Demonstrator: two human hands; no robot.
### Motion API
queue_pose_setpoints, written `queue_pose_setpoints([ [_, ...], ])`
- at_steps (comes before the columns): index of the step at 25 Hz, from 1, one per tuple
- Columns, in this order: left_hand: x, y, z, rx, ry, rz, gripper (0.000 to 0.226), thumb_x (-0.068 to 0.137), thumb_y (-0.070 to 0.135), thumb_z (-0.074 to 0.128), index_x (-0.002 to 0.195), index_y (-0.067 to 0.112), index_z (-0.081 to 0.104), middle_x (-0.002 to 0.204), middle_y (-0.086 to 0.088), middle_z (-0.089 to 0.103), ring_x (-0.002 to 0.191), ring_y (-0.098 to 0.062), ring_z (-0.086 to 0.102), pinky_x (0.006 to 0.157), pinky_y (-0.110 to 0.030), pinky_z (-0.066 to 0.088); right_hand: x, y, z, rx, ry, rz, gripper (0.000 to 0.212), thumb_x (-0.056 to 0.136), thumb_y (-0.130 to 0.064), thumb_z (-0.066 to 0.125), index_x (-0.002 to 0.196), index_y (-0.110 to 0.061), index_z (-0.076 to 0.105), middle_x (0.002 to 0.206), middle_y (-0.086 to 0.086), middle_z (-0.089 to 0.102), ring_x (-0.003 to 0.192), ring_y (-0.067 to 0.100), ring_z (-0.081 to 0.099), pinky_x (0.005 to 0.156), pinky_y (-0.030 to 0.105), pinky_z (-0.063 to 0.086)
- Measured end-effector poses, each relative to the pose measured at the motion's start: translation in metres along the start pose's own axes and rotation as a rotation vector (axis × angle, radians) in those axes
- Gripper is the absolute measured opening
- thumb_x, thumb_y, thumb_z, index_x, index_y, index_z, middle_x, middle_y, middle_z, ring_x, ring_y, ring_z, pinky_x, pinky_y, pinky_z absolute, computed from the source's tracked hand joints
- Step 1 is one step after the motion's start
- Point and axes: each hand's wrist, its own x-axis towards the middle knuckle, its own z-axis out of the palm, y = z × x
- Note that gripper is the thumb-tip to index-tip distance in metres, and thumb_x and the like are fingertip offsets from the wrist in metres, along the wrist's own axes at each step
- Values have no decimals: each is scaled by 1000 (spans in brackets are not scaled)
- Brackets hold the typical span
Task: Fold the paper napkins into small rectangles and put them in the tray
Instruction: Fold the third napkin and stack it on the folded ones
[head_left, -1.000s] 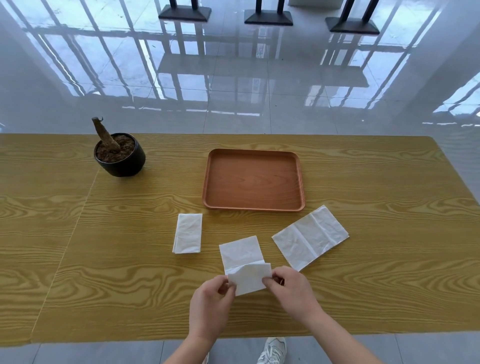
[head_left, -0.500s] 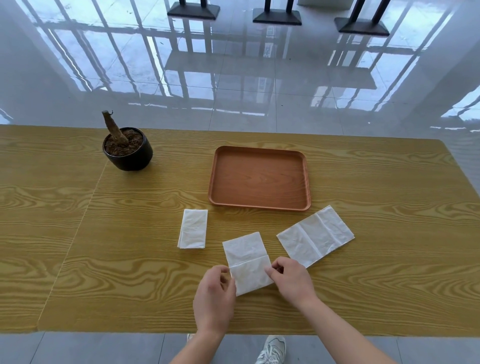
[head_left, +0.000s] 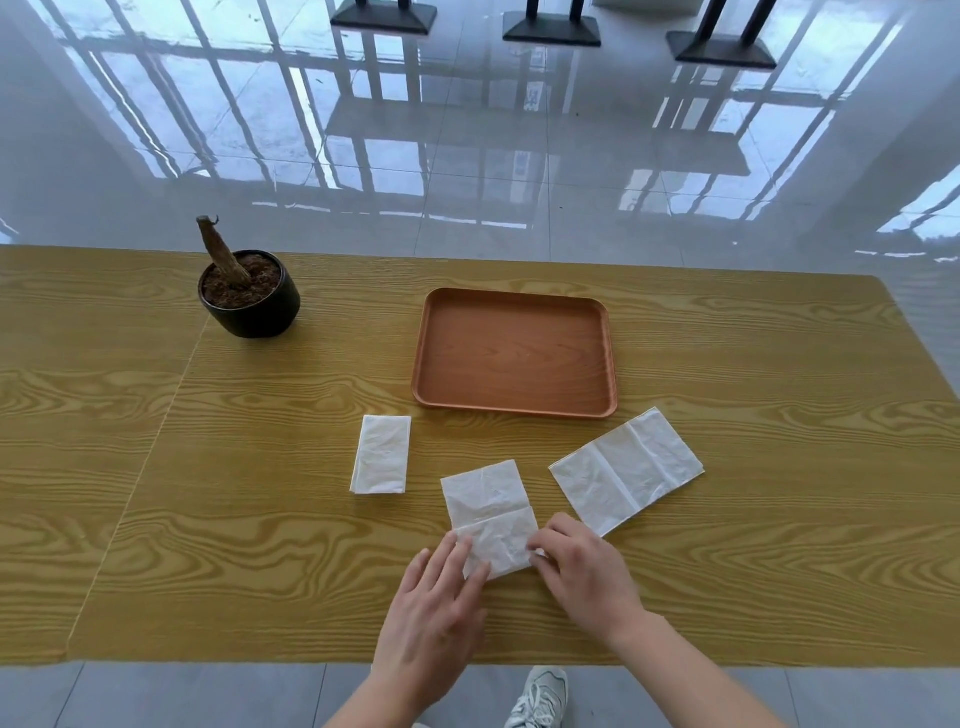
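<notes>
The tray (head_left: 514, 353), just above the centre of the frame, holds nothing, so no napkin has been delivered and most of the task looks to be left. One napkin (head_left: 382, 454), left of centre and just below the tray's lower left corner, already lies as a small rectangle on the table (head_left: 156, 467) and seems ready to go in. Another, the wide napkin (head_left: 626, 470) to the lower right of the tray, is spread out with its creases showing and untouched. The middle napkin (head_left: 491, 517), low in the frame at centre, is partly folded: its near part is doubled up over the rest, with a crease running across. The left hand (head_left: 434, 613) lies flat and open, its fingertips pressing the lower left corner of that doubled part. The right hand (head_left: 582, 569) rests on the lower right edge, its fingers curled at the paper; whether it pinches the edge or only presses it, I cannot tell. So the napkin sits between the two hands, just above them, flat on the table.
</notes>
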Motion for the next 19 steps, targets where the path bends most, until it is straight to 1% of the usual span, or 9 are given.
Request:
queue_pose_setpoints([
  [2,4,-1,-5,40,10,-40,41,82,36,64,119,19,67,140,-9,59,136,-28,50,103,-50,49,-2,1,3,-16,10,-22,9,96,-25,61,97,-21,68,94,-9,59,88,12,58,67,28,50],
  [4,8,-2,-8,65,23,-59,36,85,36,59,116,19,68,138,-6,61,136,-29,50,102,-51,49,-5,1,7,-25,8,-34,12,97,-26,58,93,-20,67,91,-8,61,88,13,57,70,29,51],
  [7,11,-2,-10,65,60,-76,31,88,35,51,108,19,68,135,-5,63,134,-30,51,98,-51,51,-13,-1,14,-11,-19,-42,14,97,-30,58,92,-21,67,90,-9,62,88,12,57,72,29,50],
  [9,13,-2,-11,46,87,-82,29,89,34,49,105,19,68,133,-6,64,133,-30,53,95,-51,52,-14,-3,15,23,-6,-34,11,95,-29,61,94,-22,68,90,-11,62,87,9,57,71,28,51],
  [11,13,-3,-11,22,75,-70,25,87,32,56,107,21,67,133,-6,64,132,-29,53,95,-51,52,-14,-4,15,52,18,-19,8,94,-28,63,98,-25,69,90,-12,62,85,8,58,69,28,52],
  [13,11,-7,-10,21,41,-43,23,85,30,64,106,23,67,132,-7,64,131,-29,53,96,-51,51,-12,-3,14,46,22,-8,7,94,-28,64,98,-26,68,89,-13,60,83,8,58,66,28,51],
  [17,8,-8,-11,25,4,-19,21,85,32,63,105,25,67,132,-5,64,129,-28,55,98,-50,50,-10,2,14,22,-5,38,4,93,-30,63,95,-29,66,89,-14,57,82,7,57,62,23,47],
  [19,14,-6,-15,-37,29,-57,20,85,34,63,103,25,67,126,-1,65,122,-24,59,93,-45,51,-6,2,12,55,-7,59,5,91,-29,66,96,-30,67,86,-16,56,78,5,56,63,22,48],
])
